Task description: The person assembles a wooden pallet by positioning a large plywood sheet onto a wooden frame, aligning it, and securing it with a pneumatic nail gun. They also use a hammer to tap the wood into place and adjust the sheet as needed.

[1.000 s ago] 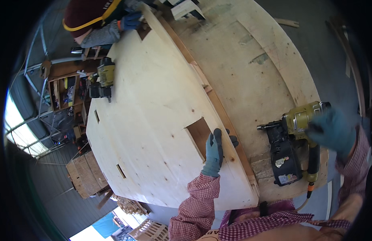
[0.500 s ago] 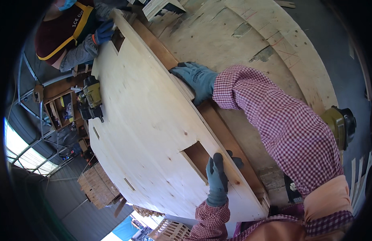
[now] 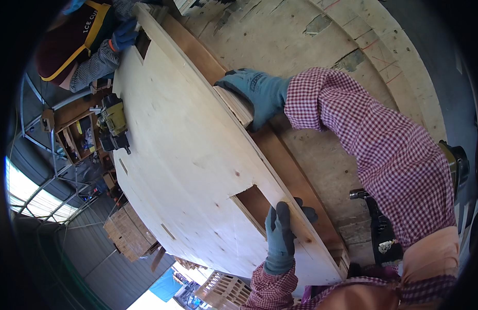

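A large pale plywood panel (image 3: 187,150) stands on edge over brown boards. My left hand (image 3: 281,232), in a grey-blue glove, grips the strip between a rectangular cutout (image 3: 254,204) and the panel's edge, with dark fingertips showing on the far side. Farther along that edge, my gloved right hand (image 3: 262,95) is closed around a short layered plywood block (image 3: 234,106) set against the panel. Its fingertips are partly hidden behind the block. A brown board (image 3: 280,155) runs alongside, beneath the edge.
At the panel's far end a co-worker's blue-gloved hand (image 3: 125,35) rests by another cutout. A yellow-green power tool (image 3: 113,121) is beyond the panel's left side. A black tool (image 3: 381,227) lies near my right sleeve, on the worn wooden tabletop (image 3: 270,46).
My view has shifted slightly, and more of the plywood block and the black tool shows. Both my hands keep their places on the block and the panel edge.
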The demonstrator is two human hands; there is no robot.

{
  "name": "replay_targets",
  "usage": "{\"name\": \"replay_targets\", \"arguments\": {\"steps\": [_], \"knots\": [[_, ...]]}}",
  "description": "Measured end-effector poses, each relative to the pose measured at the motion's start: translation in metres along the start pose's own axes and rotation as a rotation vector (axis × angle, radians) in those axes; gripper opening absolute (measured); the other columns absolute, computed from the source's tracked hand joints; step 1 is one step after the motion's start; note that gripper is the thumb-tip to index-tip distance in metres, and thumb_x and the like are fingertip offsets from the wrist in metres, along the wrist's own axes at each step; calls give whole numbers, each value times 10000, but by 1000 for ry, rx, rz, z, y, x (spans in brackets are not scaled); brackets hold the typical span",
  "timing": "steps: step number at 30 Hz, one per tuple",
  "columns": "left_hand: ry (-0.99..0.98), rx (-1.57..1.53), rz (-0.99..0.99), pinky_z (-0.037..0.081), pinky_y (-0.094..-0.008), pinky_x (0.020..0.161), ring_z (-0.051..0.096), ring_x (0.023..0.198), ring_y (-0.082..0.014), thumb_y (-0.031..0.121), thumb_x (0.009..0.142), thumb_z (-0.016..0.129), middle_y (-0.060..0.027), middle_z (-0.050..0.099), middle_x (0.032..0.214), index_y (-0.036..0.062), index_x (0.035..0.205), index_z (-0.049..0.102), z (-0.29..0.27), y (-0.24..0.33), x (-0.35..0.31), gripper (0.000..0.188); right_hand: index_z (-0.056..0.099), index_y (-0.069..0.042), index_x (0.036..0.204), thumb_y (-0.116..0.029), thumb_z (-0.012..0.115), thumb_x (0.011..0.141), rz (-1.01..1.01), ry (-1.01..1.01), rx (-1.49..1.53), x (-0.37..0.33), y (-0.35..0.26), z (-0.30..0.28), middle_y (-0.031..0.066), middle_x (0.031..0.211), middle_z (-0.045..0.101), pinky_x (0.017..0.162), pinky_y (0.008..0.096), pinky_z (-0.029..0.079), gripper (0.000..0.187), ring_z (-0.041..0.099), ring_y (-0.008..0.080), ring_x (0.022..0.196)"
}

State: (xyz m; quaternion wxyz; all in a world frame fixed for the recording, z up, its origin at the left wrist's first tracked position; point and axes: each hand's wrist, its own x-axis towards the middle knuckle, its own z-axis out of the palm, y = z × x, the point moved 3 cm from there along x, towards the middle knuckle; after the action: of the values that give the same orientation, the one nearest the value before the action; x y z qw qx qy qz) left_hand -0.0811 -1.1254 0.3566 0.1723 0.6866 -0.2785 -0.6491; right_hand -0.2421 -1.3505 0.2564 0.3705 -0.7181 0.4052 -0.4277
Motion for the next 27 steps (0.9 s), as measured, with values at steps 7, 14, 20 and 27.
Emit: {"name": "replay_targets", "arguments": {"steps": [7,14,20,27], "knots": [[11,-1,-1,527,-352,641,642,726,-278,489,896,483,-175,639,800,-1,1044,527,0,1,-1,514,406,-55,1267,-421,804,452,-34,45,-50,0,1,2,167,1176,479,973,417,356,978,458,325,1092],[4,-10,13,526,-349,642,641,725,-274,483,906,471,-177,638,799,0,1038,524,0,-2,1,503,417,-57,1253,-444,802,464,-73,74,-74,0,3,5,166,1152,487,956,422,361,960,472,323,1068],[5,-12,9,526,-351,647,641,723,-274,485,909,464,-177,639,801,0,1035,525,0,-1,0,505,410,-49,1257,-468,793,485,-45,94,-110,-4,0,6,169,1144,488,961,418,360,958,473,324,1061],[3,-11,54,521,-343,611,637,683,-271,485,908,467,-178,635,775,-7,1019,525,-1,-6,3,508,395,-55,1275,-464,802,475,-42,50,-101,-5,-5,4,170,1180,466,985,414,349,987,452,324,1096]]}}
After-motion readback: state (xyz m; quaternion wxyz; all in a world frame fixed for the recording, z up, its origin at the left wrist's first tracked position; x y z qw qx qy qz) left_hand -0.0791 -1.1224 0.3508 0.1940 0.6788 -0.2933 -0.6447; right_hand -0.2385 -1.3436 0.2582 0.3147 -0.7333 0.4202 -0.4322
